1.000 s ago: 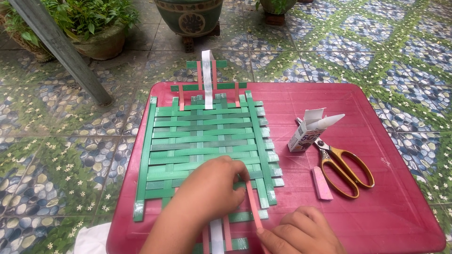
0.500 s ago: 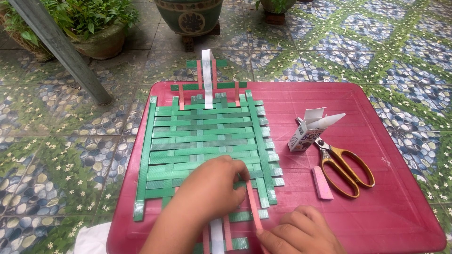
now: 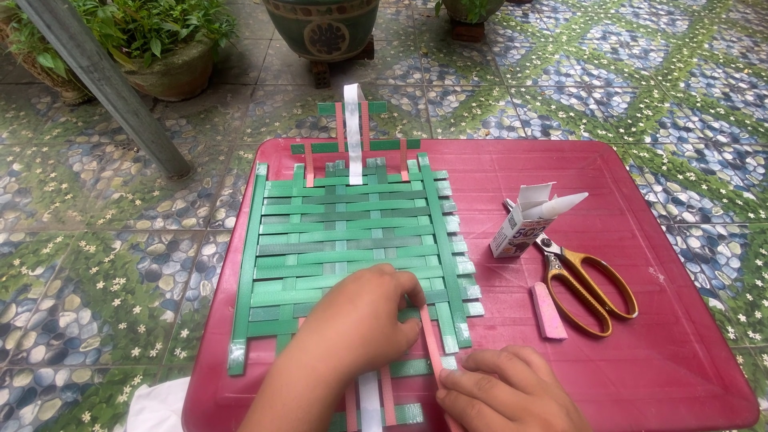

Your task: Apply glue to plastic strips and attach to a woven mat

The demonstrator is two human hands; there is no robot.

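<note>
A woven mat of green strips (image 3: 352,240) lies on a red tray (image 3: 656,368), with pink and white strips running lengthwise through its middle. My left hand (image 3: 360,320) presses flat on the mat's near edge, fingertips at a loose pink strip (image 3: 430,336). My right hand (image 3: 504,392) pinches the lower end of that same pink strip at the tray's front. The white strip (image 3: 353,120) sticks out past the mat's far edge.
To the right on the tray are a small opened carton with a white glue tube (image 3: 532,220), yellow-handled scissors (image 3: 588,284) and a short pink piece (image 3: 549,310). Potted plants (image 3: 152,48) and a slanted grey post (image 3: 104,84) stand on the pebble-patterned floor beyond.
</note>
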